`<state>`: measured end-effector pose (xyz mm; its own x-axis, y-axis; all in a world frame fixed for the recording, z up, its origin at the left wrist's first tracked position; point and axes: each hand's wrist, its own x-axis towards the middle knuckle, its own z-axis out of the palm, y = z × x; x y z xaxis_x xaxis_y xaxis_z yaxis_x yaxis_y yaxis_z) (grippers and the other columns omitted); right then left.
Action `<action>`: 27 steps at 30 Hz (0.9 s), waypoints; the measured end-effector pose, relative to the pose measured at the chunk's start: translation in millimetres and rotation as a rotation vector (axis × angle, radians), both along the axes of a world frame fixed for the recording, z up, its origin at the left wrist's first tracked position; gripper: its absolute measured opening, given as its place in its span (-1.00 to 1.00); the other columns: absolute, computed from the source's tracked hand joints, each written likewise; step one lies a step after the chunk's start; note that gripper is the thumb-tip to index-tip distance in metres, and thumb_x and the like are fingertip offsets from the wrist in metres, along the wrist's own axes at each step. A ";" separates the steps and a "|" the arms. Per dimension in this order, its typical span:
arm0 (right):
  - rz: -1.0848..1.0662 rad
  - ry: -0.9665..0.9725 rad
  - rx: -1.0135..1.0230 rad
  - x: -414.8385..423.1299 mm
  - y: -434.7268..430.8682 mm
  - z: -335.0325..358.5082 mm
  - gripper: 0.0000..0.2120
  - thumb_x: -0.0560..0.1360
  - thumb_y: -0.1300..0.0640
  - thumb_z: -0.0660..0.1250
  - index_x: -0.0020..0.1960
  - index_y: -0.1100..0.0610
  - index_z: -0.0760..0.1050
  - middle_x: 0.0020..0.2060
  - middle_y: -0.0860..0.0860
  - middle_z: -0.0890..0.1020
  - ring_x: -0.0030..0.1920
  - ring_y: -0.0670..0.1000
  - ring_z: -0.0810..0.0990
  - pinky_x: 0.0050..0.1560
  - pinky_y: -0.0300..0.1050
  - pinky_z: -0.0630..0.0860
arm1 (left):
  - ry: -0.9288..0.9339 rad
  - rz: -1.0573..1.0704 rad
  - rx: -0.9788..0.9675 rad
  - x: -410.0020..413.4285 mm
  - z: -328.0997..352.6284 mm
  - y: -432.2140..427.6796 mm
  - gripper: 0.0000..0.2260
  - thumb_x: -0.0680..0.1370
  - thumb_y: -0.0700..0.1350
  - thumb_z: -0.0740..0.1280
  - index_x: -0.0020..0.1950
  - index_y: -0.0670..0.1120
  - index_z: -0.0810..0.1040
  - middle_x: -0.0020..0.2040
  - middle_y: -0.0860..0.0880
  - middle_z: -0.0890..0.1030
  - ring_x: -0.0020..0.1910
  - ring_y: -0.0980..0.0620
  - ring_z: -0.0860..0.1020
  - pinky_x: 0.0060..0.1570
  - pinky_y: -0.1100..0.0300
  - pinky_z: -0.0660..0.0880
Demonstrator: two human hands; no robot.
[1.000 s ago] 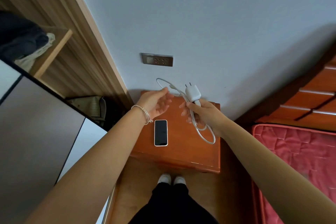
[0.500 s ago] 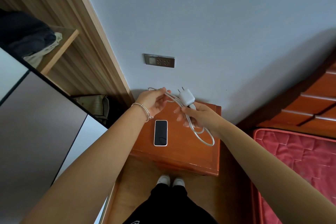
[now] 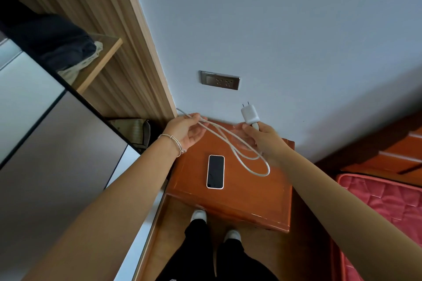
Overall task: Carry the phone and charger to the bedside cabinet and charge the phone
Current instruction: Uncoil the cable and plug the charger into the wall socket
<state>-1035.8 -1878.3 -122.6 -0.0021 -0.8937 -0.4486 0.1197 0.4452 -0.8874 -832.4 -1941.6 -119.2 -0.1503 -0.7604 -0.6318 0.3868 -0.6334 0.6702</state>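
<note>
Right hand (image 3: 262, 137) pinches charger (image 3: 250, 115) base above bedside cabinet (image 3: 251, 198), prongs up. Left hand (image 3: 188, 129) grips cable (image 3: 228, 139) over cabinet's rear-left corner. Phone (image 3: 215, 171) flat on cabinet top.

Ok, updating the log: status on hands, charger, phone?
Left hand holds cable; right hand grips charger, prongs up, unplugged. Phone flat on cabinet, not connected. Wall socket unobstructed.

The reddish-brown wooden bedside cabinet (image 3: 251, 203) stands against the wall (image 3: 274, 29). A white-edged phone (image 3: 215, 171) lies flat, dark screen up, left of centre on its top, nearer the front edge.
</note>
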 end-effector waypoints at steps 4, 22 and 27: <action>-0.074 -0.097 0.007 11.3 -24.6 -1.2 -0.81 0.61 0.16 0.14 0.07 0.19 0.50 -0.19 0.04 0.73 -0.33 -0.06 0.67 -0.36 -0.23 0.58 | -0.053 -0.018 -0.001 22.8 -6.9 -21.6 -0.95 0.54 -0.28 0.28 -0.10 -0.17 0.50 -0.26 -0.10 0.69 -0.36 0.07 0.67 -0.41 0.26 0.57; -0.254 -0.343 0.034 32.7 -90.6 -23.7 -0.40 0.52 -0.31 0.01 0.15 0.14 0.52 -0.36 -0.03 0.66 -0.64 -0.15 0.20 -0.62 -0.33 0.15 | -0.144 -0.158 0.164 79.4 -44.0 -78.9 -0.97 0.52 -0.33 0.27 -0.10 -0.27 0.50 -0.14 -0.17 0.61 -0.13 -0.09 0.64 -0.21 0.07 0.61; -0.273 -0.380 0.062 31.7 -99.9 -31.8 -0.49 0.55 -0.26 -0.01 0.13 0.09 0.50 -0.39 -0.02 0.67 -0.67 -0.15 0.18 -0.62 -0.31 0.12 | -0.138 -0.106 0.179 78.3 -46.2 -80.4 -0.96 0.51 -0.39 0.26 -0.11 -0.32 0.50 -0.16 -0.22 0.58 -0.12 -0.15 0.63 -0.18 0.03 0.56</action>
<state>-1004.1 -1978.1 -154.5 -0.0588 -0.8549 -0.5155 0.5507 0.4029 -0.7310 -754.1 -2022.0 -165.3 -0.1266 -0.6193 -0.7749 0.2244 -0.7788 0.5858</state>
